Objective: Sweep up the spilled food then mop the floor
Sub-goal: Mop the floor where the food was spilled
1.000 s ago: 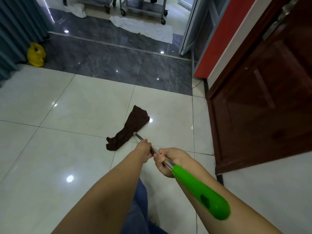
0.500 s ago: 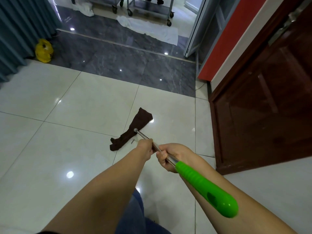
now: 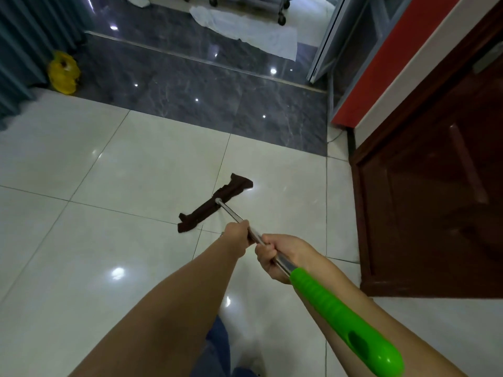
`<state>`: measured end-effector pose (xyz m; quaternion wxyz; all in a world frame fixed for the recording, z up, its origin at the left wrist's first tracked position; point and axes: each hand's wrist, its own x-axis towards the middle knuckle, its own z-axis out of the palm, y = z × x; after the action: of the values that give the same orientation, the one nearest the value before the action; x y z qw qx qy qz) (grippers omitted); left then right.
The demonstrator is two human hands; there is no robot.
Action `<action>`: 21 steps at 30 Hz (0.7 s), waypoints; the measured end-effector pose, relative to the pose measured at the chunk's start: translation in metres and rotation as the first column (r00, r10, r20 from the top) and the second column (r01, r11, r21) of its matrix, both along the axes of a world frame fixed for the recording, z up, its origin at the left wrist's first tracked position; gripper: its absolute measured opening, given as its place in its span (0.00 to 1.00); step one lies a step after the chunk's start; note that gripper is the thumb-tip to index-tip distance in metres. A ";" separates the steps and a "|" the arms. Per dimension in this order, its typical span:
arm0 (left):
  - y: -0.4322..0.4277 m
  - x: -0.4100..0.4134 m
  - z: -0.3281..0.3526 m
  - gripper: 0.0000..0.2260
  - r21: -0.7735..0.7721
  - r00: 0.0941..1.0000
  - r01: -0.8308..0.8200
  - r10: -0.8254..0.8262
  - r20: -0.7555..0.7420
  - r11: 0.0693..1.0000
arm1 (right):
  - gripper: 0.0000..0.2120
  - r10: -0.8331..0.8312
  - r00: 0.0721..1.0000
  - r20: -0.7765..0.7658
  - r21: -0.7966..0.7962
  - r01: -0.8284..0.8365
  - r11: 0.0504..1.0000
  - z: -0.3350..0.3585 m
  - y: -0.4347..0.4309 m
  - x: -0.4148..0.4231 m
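Pale glossy floor tiles (image 3: 136, 172) fill the head view, meeting a band of dark grey marble flooring (image 3: 204, 85) farther off; a brown wooden door (image 3: 435, 200) stands at the right, a teal curtain (image 3: 24, 36) at the left with a yellow bag (image 3: 64, 73) at its foot; a white cloth (image 3: 245, 34) lies on the dark flooring near a trolley wheel (image 3: 281, 20). The mop's dark brown cloth head (image 3: 215, 205) lies flat on the pale tiles, stretched crosswise at the end of the metal pole (image 3: 231, 210); the left hand (image 3: 238, 238) is curled around the pole lower down; the right hand (image 3: 277, 254) grips it just beside the green handle (image 3: 340, 317), which runs back over the right forearm.
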<state>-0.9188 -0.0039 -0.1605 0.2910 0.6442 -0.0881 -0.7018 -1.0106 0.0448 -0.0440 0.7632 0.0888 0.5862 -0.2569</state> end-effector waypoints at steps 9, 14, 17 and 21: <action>-0.105 0.031 -0.015 0.09 -0.049 0.998 0.017 -0.020 -0.067 0.999 | 0.08 0.113 0.994 -0.014 0.001 -0.113 0.994 -0.010 -0.114 0.020; -0.160 0.058 -0.028 0.07 -0.076 1.000 0.013 -0.014 -0.020 0.997 | 0.06 0.149 0.989 -0.013 -0.003 -0.149 0.989 -0.031 -0.164 0.046; -0.185 0.078 -0.036 0.14 -0.078 1.000 0.007 -0.008 -0.013 0.997 | 0.05 0.155 0.988 -0.027 -0.023 -0.155 0.988 -0.046 -0.188 0.065; -0.211 0.099 -0.046 0.12 -0.080 1.000 -0.011 0.010 -0.019 0.997 | 0.06 0.196 0.977 -0.080 -0.034 -0.199 0.979 -0.061 -0.213 0.086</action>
<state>-0.8197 -0.2148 -0.2063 0.3211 0.6261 -0.1102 -0.7020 -0.9246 -0.1684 -0.1047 0.7638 0.0044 0.6153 -0.1950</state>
